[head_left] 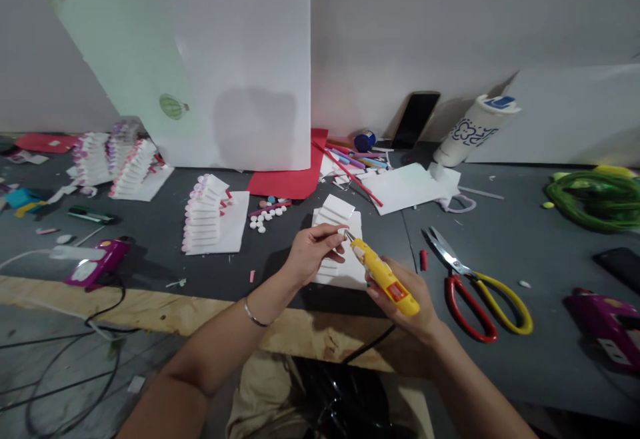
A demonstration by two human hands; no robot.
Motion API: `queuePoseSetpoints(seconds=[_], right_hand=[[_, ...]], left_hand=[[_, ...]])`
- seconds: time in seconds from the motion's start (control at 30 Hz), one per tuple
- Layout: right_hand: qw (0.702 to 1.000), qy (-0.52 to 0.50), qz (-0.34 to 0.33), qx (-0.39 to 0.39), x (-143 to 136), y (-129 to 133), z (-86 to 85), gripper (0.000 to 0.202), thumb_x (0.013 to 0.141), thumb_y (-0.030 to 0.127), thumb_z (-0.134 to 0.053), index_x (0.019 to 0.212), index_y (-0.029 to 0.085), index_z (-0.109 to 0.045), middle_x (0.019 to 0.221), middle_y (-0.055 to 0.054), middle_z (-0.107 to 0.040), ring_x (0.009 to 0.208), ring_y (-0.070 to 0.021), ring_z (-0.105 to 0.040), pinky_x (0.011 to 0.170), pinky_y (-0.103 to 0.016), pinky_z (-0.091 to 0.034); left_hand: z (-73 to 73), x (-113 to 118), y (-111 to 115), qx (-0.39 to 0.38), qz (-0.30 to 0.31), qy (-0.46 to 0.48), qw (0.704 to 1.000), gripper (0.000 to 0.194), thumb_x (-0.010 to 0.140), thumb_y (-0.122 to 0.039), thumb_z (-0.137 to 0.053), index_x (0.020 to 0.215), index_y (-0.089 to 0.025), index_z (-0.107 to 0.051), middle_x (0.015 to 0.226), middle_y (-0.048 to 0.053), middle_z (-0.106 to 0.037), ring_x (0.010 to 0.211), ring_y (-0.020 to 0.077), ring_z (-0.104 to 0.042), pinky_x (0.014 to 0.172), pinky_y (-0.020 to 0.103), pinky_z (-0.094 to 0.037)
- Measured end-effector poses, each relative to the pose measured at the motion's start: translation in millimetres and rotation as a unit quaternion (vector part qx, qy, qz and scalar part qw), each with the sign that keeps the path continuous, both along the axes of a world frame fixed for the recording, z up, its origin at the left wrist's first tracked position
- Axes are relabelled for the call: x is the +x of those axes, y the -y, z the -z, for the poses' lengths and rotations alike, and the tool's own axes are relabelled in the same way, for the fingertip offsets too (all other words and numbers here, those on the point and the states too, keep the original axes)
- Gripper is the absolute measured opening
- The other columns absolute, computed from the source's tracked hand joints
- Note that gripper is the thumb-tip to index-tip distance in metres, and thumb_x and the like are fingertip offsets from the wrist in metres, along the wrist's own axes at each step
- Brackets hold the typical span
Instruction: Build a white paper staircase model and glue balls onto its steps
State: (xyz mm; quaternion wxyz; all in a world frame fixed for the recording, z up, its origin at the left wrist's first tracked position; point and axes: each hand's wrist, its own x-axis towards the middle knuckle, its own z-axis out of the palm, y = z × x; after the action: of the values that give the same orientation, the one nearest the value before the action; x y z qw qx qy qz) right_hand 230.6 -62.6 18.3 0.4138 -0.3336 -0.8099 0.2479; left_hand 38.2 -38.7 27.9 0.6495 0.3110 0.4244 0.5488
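My right hand (407, 292) is wrapped round a yellow glue gun (383, 276), whose metal nozzle points up and left. My left hand (315, 252) pinches a small white piece (343, 231) between thumb and fingertips, right by the nozzle. Whether nozzle and piece touch is too small to tell. Beneath both hands lies a stack of white cards (354, 267) with rows of thin strips, partly hidden by my fingers. Several white round pieces (267, 216) are scattered left of the stack. Farther left, a white card (235, 229) bears a row of pink-tipped white pieces (203, 219).
Red-and-yellow-handled scissors (463, 279) lie open at the right, near a small red tube (424, 260). Behind stand a white tumbler (473, 131) and a leaning phone (415, 119). Green cord (595, 199) is far right; purple devices sit at left (100, 264) and right (607, 329).
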Motion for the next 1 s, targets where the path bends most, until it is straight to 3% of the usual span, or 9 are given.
queuePoseSetpoints(seconds=[1.0], right_hand=[[0.999,0.027,0.028,-0.002,1.2,-0.5,1.8,0.024,0.089,0.040,-0.058,0.072,0.023,-0.056,0.061,0.000,-0.057,0.053,-0.0150,-0.055,0.049,-0.026,-0.043]], left_hand=[[1.6,-0.1,-0.5,-0.003,-0.010,0.003,1.000,0.040,0.055,-0.037,-0.088,0.086,-0.013,-0.078,0.063,0.000,-0.062,0.054,0.0070,-0.053,0.044,0.018,-0.052]])
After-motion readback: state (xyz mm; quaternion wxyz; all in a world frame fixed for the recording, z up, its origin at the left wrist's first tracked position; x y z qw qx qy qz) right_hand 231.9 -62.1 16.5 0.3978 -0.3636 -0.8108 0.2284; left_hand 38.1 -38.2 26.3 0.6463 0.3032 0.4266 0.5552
